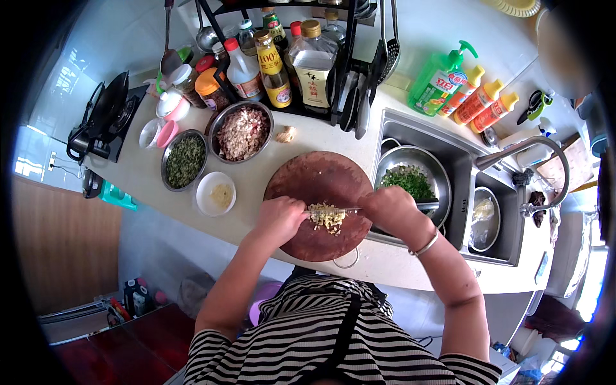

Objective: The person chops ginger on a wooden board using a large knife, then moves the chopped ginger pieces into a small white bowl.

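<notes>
A round wooden chopping board (pixel 321 178) lies on the counter before me. Across it runs a kitchen knife (pixel 344 210), edge-on to the view, over a small heap of finely chopped pale yellow pieces (pixel 329 222). My right hand (pixel 392 209) is closed around the knife's handle end; a dark handle tip shows beyond it. At the other end, my left hand (pixel 284 219) has its fingers closed on the blade's tip. Left of the board stands a white bowl (pixel 203 196) with pale minced matter. A knob of ginger (pixel 286 134) rests above the board.
Steel bowls of chopped meat (pixel 268 144) and dark green minced matter (pixel 165 163) stand at the left. At the right, the double sink (pixel 462 192) holds a steel bowl (pixel 445 179) of chopped greens. Behind are a bottle rack (pixel 349 57) and a curved faucet (pixel 563 159).
</notes>
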Demonstrator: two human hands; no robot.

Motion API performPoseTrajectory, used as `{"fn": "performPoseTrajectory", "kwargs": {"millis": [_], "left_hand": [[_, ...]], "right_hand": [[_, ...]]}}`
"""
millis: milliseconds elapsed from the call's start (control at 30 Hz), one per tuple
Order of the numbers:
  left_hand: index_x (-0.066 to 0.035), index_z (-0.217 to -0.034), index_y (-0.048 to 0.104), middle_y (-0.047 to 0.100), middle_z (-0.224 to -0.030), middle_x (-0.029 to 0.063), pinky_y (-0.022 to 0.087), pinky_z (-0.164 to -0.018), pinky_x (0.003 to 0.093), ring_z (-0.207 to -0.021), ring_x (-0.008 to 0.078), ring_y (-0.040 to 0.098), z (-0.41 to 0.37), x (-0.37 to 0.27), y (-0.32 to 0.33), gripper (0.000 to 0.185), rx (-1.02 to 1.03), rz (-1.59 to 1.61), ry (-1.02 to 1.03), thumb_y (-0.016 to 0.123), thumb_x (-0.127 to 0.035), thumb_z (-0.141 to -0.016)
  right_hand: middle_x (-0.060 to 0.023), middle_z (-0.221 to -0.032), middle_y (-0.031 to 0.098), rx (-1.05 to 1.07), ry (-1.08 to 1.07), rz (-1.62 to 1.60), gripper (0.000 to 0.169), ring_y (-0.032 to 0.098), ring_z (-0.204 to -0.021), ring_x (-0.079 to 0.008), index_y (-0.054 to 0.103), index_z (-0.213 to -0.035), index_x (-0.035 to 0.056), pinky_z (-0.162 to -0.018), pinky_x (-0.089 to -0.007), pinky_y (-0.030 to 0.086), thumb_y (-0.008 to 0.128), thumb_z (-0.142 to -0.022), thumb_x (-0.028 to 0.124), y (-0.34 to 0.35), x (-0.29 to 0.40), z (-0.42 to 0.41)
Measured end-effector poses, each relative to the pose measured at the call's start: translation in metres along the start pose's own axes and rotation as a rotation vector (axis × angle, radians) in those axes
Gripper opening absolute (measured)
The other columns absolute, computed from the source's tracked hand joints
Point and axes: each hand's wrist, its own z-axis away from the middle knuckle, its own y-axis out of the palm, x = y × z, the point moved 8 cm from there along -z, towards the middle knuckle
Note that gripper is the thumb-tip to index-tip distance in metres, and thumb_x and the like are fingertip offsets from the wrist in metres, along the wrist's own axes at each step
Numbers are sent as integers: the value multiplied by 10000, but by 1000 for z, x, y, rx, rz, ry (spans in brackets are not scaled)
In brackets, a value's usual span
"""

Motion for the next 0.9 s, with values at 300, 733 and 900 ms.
{"fn": "performPoseTrajectory", "kwargs": {"millis": [300,733,900], "left_hand": [[-51,-750,650,666,-751,80,520,-622,386,-743,264,647,-1,-8,-2,110,22,12,24,736,-101,-704],[-70,-793,671,667,-748,43,532,-635,365,-768,233,663,2,-4,3,128,68,46,125,735,-76,-683],[-71,-804,669,671,-750,43,530,-625,366,-750,240,659,16,-3,-7,138,-5,117,137,737,-75,-684]], "right_hand": [[-95,-726,680,-63,24,-29,84,696,-647,-271,669,-817,94,-577,-377,571,588,-810,114,22,9,15],[-73,-649,629,-92,56,-37,105,657,-567,-239,634,-908,104,-496,-366,519,595,-810,106,26,24,31],[-44,-634,629,-136,4,-5,159,638,-527,-215,661,-981,154,-477,-342,505,605,-832,145,-4,40,28]]}}
